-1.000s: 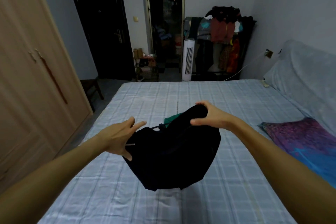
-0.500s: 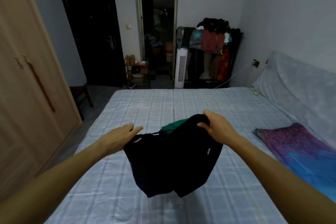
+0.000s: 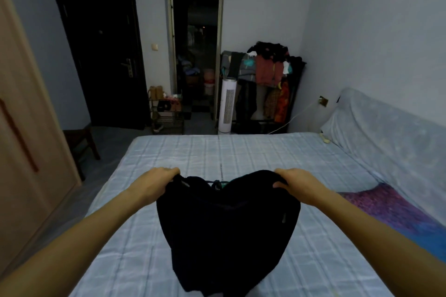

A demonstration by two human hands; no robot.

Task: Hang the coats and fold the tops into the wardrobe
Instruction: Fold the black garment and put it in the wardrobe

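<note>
A black garment (image 3: 226, 229) hangs in the air over the bed (image 3: 253, 154), spread between both hands. My left hand (image 3: 154, 182) grips its upper left edge and my right hand (image 3: 295, 182) grips its upper right edge. A bit of green fabric (image 3: 223, 184) shows at the garment's top, between the hands. The wardrobe (image 3: 26, 128), light wood with its doors closed, stands along the left.
A purple and blue cloth (image 3: 395, 212) lies on the bed's right side, by a grey-covered headboard (image 3: 386, 132). Beyond the bed's far end are a clothes rack (image 3: 268, 84) full of garments, a white tower fan (image 3: 227, 106), a shoe shelf (image 3: 166, 113) and a dark stool (image 3: 80, 142).
My left hand has closed on the garment's left edge. Both hands moved apart and spread the garment wider. The view tilted upward.
</note>
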